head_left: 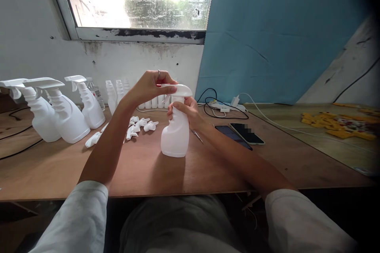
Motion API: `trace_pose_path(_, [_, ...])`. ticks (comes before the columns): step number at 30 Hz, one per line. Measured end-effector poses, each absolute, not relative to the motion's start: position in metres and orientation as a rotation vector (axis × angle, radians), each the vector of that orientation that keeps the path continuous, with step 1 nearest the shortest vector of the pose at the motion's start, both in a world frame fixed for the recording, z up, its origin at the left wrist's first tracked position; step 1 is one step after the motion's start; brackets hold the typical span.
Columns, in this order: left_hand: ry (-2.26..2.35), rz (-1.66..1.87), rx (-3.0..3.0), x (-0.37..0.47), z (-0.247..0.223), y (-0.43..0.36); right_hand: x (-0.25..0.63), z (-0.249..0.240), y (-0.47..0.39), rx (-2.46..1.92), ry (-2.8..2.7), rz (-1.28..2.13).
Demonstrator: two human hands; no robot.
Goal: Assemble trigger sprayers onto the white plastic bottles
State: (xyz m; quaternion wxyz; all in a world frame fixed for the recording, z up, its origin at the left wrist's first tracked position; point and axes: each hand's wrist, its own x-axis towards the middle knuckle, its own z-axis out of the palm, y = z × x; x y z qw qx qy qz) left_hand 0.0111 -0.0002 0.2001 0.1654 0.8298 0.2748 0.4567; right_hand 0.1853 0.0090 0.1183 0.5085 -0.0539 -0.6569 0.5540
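Observation:
A white spray bottle (175,136) stands upright on the brown table in front of me, with a white spray head (181,91) on its top. My left hand (152,87), a ring on one finger, is closed on the nozzle end of the spray head, which points left. Wrapped round the bottle's neck from the right is my right hand (190,111). Small white spray parts (139,126) lie in a loose pile left of the bottle. Behind my left forearm, several open-necked white bottles (111,97) stand by the wall.
Three white bottles with spray heads (69,120) stand at the left. Two phones (247,133) and a thin metal tool (197,136) lie to the right. Cables and a power strip (227,106) are by the wall. Yellow pieces (335,123) lie at the far right.

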Motion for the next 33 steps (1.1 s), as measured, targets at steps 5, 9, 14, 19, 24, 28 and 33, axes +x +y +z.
trace_pose_path(5, [0.770, 1.311, 2.358, 0.0115, 0.2004, -0.0007, 0.1868, 0.1186, 0.0101, -0.121, -1.590, 1.404])
trace_pose_path(9, [0.766, 1.291, 2.364, 0.0109, 0.2000, 0.0016, 0.1865, 0.1182, 0.0112, -0.146, -1.602, 1.360])
trace_pose_path(14, [0.769, 1.288, 2.361, 0.0100, 0.2000, 0.0019, 0.1852, 0.1188, 0.0099, -0.128, -1.582, 1.384])
trace_pose_path(19, [0.784, 1.272, 2.373, 0.0095, 0.2001, 0.0019, 0.1864, 0.1192, 0.0103, -0.142, -1.571, 1.418])
trace_pose_path(24, [0.775, 1.260, 2.372, 0.0091, 0.2005, 0.0013, 0.1869, 0.1185, 0.0110, -0.167, -1.564, 1.396])
trace_pose_path(28, [0.776, 1.258, 2.352, 0.0091, 0.2014, -0.0009, 0.1868, 0.1180, 0.0116, -0.104, -1.566, 1.440])
trace_pose_path(33, [0.772, 1.258, 2.340, 0.0091, 0.2013, -0.0015, 0.1861, 0.1193, 0.0100, -0.148, -1.580, 1.401])
